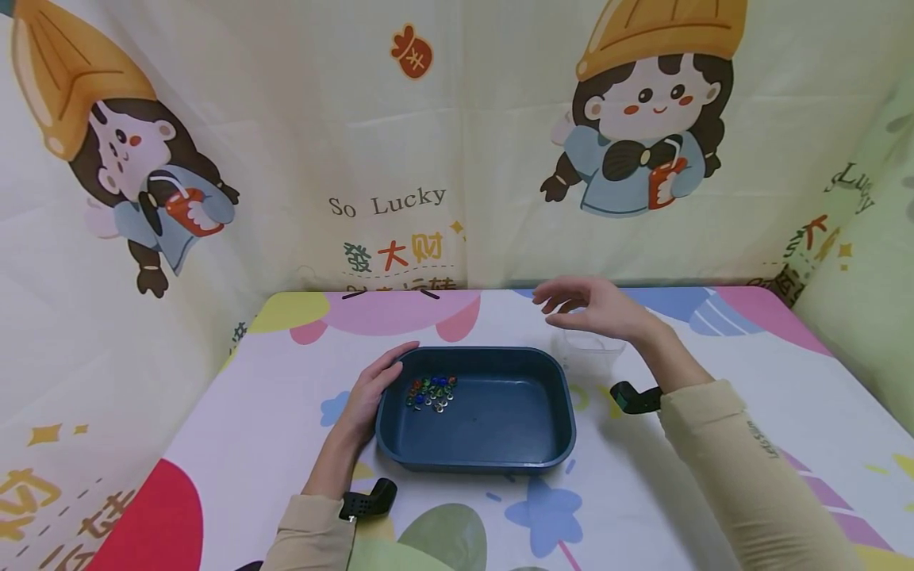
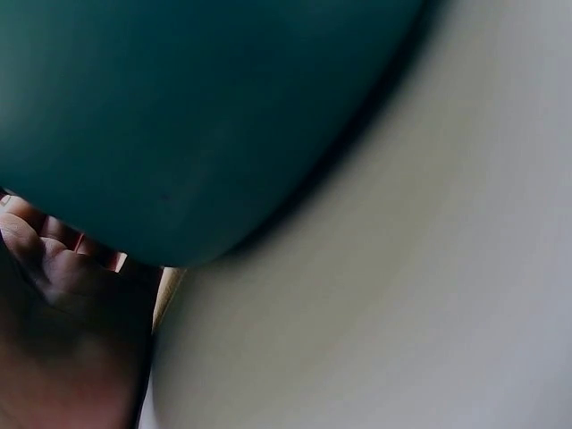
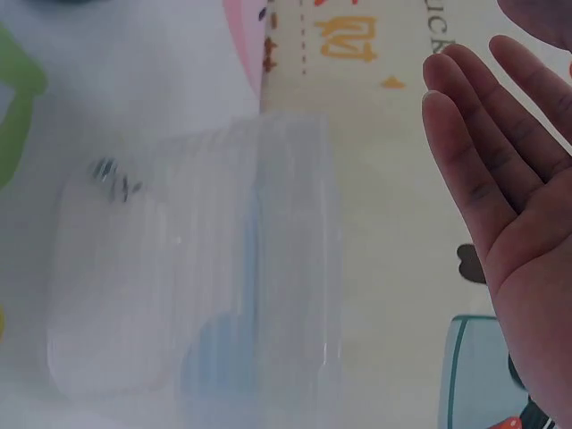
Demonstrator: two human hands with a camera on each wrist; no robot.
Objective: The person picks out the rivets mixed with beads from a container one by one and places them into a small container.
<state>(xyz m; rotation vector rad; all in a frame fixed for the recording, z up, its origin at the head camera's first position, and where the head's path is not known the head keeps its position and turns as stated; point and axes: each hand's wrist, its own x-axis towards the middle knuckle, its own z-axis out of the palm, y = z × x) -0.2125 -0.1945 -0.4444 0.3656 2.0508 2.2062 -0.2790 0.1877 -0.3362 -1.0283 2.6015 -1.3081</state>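
Note:
In the head view, a dark blue basin (image 1: 485, 460) stands on the table. Near its left end lies a cluster of small shiny bead-like pieces (image 1: 432, 391) in red, green, blue and clear; their exact kind is too small to tell. My left hand (image 1: 367, 396) holds the basin's left side, fingers along the outer wall and thumb at the rim. Beyond the basin's right corner, my right hand (image 1: 596, 308) hovers with loosely bent fingers and nothing in them. Below it is a clear plastic box (image 3: 206, 268), with a few small dark bits (image 3: 116, 179) at one corner.
A patterned white cloth (image 1: 271, 444) covers the table. Printed fabric walls (image 1: 500, 159) rise right behind it and along both sides. A black wrist camera (image 1: 370, 500) sits on the left wrist, another black camera (image 1: 635, 398) on the right.

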